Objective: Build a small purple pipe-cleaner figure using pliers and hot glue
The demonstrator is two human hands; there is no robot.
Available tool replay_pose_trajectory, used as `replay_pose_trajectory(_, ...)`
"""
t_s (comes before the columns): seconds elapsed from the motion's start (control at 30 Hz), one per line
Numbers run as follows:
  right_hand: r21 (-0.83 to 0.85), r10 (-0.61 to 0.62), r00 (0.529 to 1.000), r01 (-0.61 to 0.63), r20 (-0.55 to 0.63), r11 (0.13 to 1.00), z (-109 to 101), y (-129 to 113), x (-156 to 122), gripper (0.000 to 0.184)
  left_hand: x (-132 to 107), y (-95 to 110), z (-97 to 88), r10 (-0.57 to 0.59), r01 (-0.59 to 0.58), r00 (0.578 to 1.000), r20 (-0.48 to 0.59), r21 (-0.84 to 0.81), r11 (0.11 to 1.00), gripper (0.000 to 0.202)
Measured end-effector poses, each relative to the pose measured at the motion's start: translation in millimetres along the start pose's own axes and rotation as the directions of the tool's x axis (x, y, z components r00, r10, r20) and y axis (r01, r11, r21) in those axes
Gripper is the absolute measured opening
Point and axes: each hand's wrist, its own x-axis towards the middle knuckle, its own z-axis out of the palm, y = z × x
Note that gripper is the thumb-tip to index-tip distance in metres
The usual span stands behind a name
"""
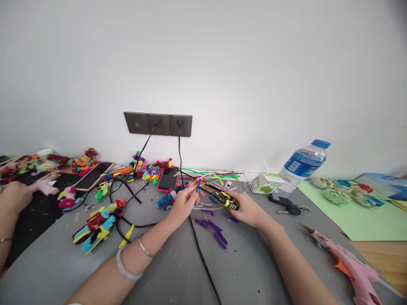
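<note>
My left hand [185, 202] pinches a short purple pipe cleaner [199, 182] between thumb and fingers, its tip sticking up. Just to the right, my right hand [246, 207] is wrapped round the yellow and black handles of a pair of pliers [229, 201]. The jaws point left, close to my left fingertips; whether they touch the pipe cleaner I cannot tell. Below the two hands, several cut purple pipe cleaner pieces [219, 237] lie loose on the grey table [254, 271]. Behind, long green and other coloured pipe cleaners [233, 175] lie near the wall.
A pink glue gun [352, 262], keys [291, 207], a tilted water bottle [302, 165] and a drink carton [266, 182] stand or lie rightward. Black cables [200, 250] cross the table. Pipe cleaner figures [98, 226] and phones [167, 178] lie leftward, beside another person's hand [14, 199].
</note>
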Motion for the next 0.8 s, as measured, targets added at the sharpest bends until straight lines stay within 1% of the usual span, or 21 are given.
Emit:
replay_pose_trajectory(0.3, -0.082, 0.010, 1.000, -0.008, 0.027, 0.997, 0.4, 0.9, 1.0, 0.045, -0.2, 0.2, -0.7, 0.004, -0.004, 1.000, 0.000, 0.006, 1.000, 0.046)
replay_pose_trajectory(0.8, -0.045, -0.003, 1.000, 0.005, 0.026, 0.999, -0.2, -0.3, 0.7, 0.047, 0.1, 1.9, 0.0, -0.015, 0.015, 1.000, 0.005, 0.007, 1.000, 0.044)
